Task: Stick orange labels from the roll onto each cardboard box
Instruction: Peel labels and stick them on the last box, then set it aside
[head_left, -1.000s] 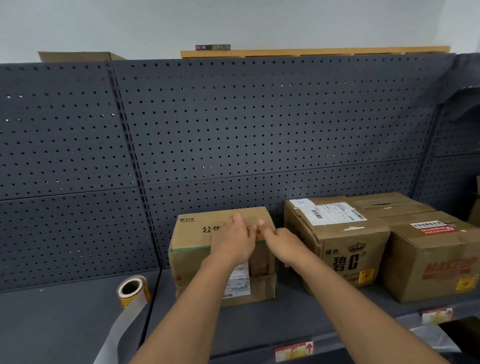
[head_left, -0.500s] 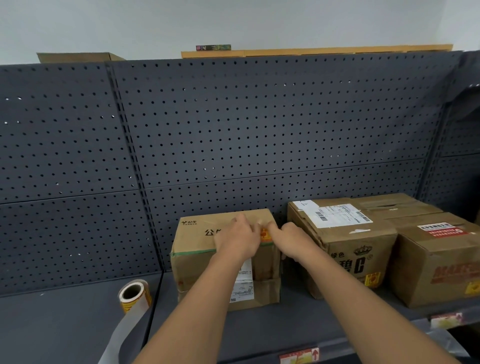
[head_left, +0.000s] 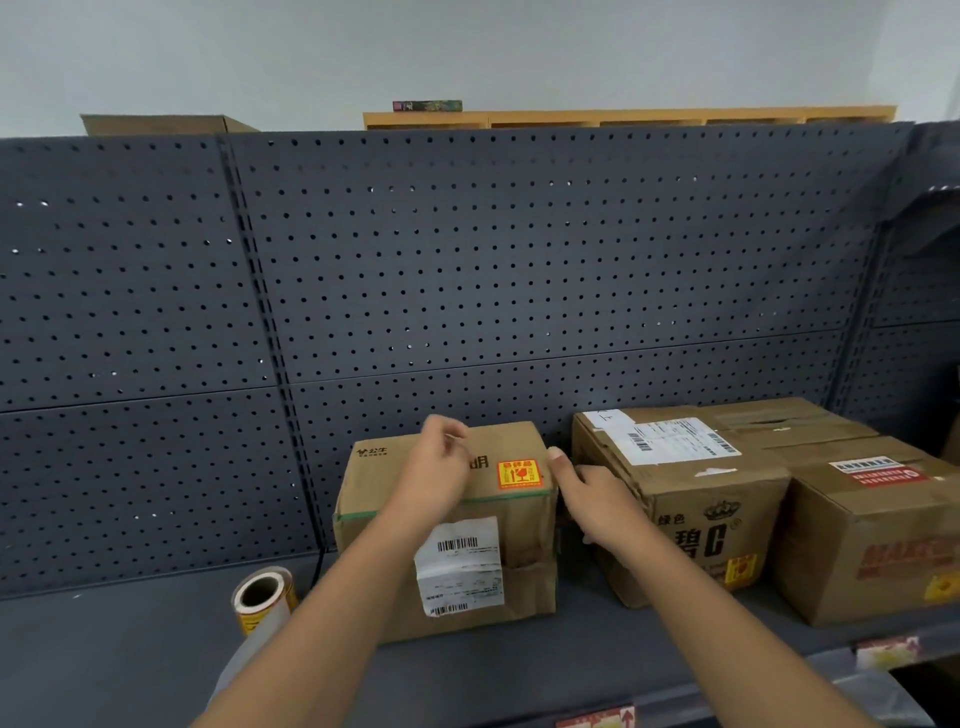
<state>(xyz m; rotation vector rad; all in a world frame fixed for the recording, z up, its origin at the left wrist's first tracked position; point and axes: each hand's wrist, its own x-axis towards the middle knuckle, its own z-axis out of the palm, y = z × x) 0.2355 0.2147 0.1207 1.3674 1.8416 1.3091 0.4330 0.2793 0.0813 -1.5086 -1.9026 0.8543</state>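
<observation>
Head view: orange label (head_left: 518, 474) stuck on top of left cardboard box (head_left: 395, 571) on shelf (head_left: 130, 649). Left hand (head_left: 434, 475) over box top, grip loose, holding nothing. Right hand (head_left: 592, 499) at box's right edge, fingers relaxed. Label roll (head_left: 262, 597) just left of box.

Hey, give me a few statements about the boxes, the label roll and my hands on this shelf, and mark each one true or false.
1. An orange label is stuck on top of the leftmost brown cardboard box. True.
2. The roll of orange labels sits on top of that box. False: it stands on the dark grey shelf, left of the box.
3. The middle cardboard box has a yellow-orange label on its front. True.
4. The right hand holds the roll. False: it holds nothing, beside the leftmost box's right edge.
5. The left hand is over the leftmost box. True.
</observation>
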